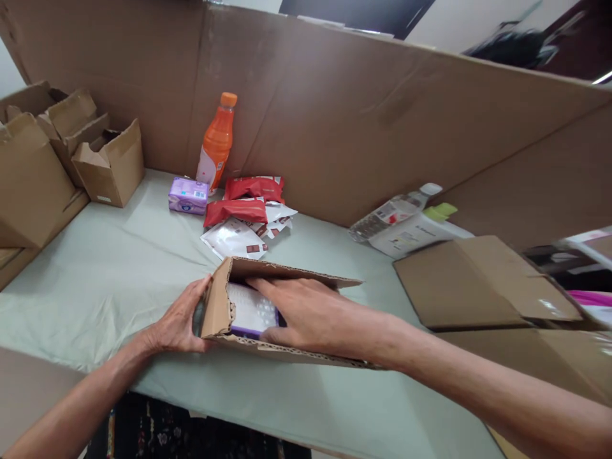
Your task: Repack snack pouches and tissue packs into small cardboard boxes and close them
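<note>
My left grip (182, 322) clasps the left end of one open carton (217, 301) on the near middle of the cloth-covered worktop (325, 401), my right grip (306, 312) inside it against one white-and-purple pack (251, 307). Far off, before a cardboard wall (310, 95), are one orange bottle (218, 140), one purple packet (187, 195) and two red packets (255, 187). My right grip is partly hidden, so I cannot tell if it clenches; one large left box (29, 185) is cut off.

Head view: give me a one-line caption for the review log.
Left hand against one end of an open cardboard box, right hand inside it at a white-and-purple item.
</note>
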Demonstrator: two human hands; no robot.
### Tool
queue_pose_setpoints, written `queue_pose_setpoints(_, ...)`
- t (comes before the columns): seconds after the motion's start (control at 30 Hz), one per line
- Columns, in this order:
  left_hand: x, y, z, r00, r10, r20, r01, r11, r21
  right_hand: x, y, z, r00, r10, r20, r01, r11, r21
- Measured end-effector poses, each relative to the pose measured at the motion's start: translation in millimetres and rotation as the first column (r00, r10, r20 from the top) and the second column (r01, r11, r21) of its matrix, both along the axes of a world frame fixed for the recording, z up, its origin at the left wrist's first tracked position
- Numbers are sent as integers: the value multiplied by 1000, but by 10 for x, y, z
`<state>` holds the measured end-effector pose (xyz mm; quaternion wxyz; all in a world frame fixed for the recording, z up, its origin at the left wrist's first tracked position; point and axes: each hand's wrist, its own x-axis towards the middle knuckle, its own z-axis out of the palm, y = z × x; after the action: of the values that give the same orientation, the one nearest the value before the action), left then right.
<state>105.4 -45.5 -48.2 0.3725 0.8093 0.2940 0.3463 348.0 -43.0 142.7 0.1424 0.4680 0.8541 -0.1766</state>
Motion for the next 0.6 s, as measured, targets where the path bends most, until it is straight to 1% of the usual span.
queue_pose_setpoints(0.1, -9, -6, 14, 1000, 11, 7, -11, 1000, -1, -19, 18, -44, 999, -32, 3, 32, 995, -91)
queue_pose_setpoints(0.17, -19, -18, 20, 999, 34, 9, -34, 999, 5, -57, 47, -81, 998, -52, -40, 47, 990, -130)
queue_pose_setpoints(0.27, -22, -56, 4, 999, 50, 15, -51, 998, 23, -58, 46, -109, 994, -32, -109, 19, 992, -123)
queue_pose_setpoints(0.3, -16, -72, -8, 998, 56, 20, -56, 998, 31, -38, 28, -90, 995, -11, -102, 2, 996, -93)
queue_pose_setpoints(0.37, 10, -109, -35, 997, 75, 28, -77, 996, 49, 19, -11, 20, 998, 22, -57, -22, 1000, 12)
queue_pose_setpoints(0.43, 52, -148, -54, 995, 96, 38, -99, 993, 63, 68, 4, 227, 998, 15, -60, -7, 991, 131)
queue_pose_setpoints(0.47, 76, -169, -57, 994, 103, 46, -106, 992, 69, 73, 55, 351, 995, 6, -102, 13, 982, 186)
queue_pose_setpoints(0.53, 126, -211, -54, 992, 107, 67, -112, 990, 80, 21, 282, 570, 977, 9, -213, 56, 953, 297)
queue_pose_setpoints(0.57, 150, -233, -53, 991, 108, 76, -114, 990, 80, -41, 461, 636, 970, 19, -244, 69, 935, 347)
queue_pose_setpoints(0.6, 172, -255, -59, 991, 108, 84, -114, 991, 73, -124, 680, 658, 970, 36, -242, 64, 918, 392)
